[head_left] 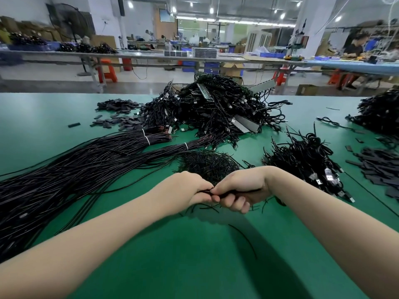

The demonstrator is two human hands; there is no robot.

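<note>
Black wire bundle [251,191] mostly hidden within both hands: left hand [192,188] and right hand [239,187] grip it.

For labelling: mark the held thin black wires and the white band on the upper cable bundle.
Thin black wires [250,191], head view: the gripped stretch.
White band on the upper black cable bundle [146,138], head view: its middle.

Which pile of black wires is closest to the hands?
The small pile of short wires, right behind the left hand and right hand, which grip a few strands. The big heap with grey strips lies farther back; the coiled pile sits right.
</note>
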